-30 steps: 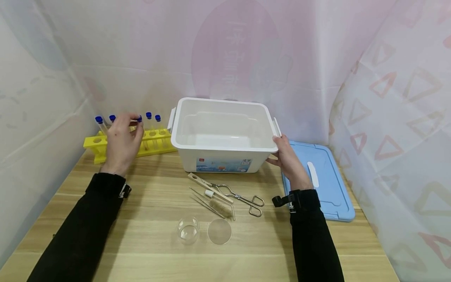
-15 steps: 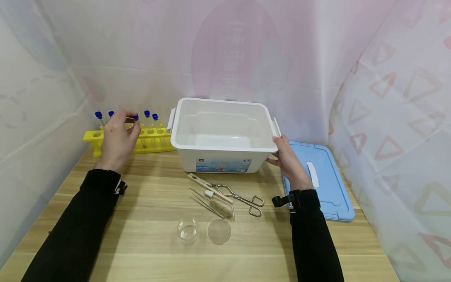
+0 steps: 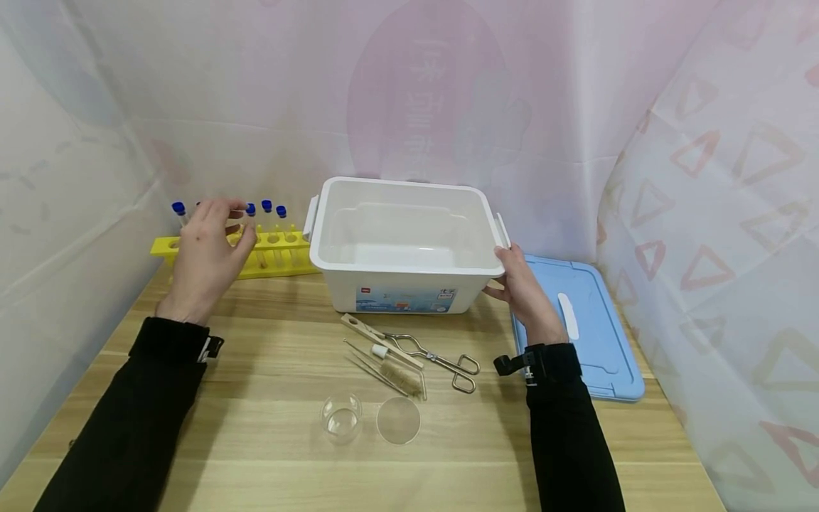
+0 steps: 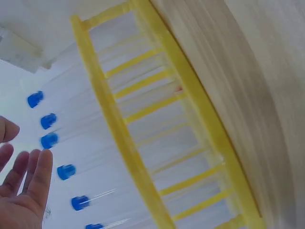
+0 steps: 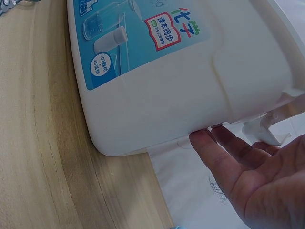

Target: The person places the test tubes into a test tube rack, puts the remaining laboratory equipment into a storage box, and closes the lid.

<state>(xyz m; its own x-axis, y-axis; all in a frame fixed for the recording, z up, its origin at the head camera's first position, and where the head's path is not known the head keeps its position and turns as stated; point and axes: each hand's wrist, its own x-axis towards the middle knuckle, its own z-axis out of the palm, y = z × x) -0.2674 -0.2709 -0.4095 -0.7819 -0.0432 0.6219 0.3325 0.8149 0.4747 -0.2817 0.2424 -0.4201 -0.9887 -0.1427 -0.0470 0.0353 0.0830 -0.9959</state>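
My left hand [image 3: 203, 252] is held in front of the yellow test tube rack [image 3: 281, 272], its fingers loosely bent. Several clear test tubes with blue caps [image 3: 266, 205] stand in the rack. In the left wrist view, the fingers [image 4: 40, 176] sit close beside a blue cap [image 4: 49, 140], with nothing between thumb and fingers. My right hand [image 3: 527, 295] grips the right end of a white plastic box [image 3: 409, 269], thumb up by its rim and handle. In the right wrist view, the fingertips [image 5: 202, 138] touch the box's side wall beneath the handle. My left hand hides part of the rack.
Before the box lie crucible tongs [image 3: 448, 364], a wooden test tube holder [image 3: 355, 326], tweezers [image 3: 367, 373] and a bristle brush [image 3: 399, 377]. A small glass beaker [image 3: 341, 418] and a clear round disc [image 3: 399, 421] are nearer. A blue lid [image 3: 598, 334] lies at right.
My left hand has let go of a blue-capped test tube and drawn slightly left. The rack shifted slightly back earlier. My right hand and the box have stayed put.
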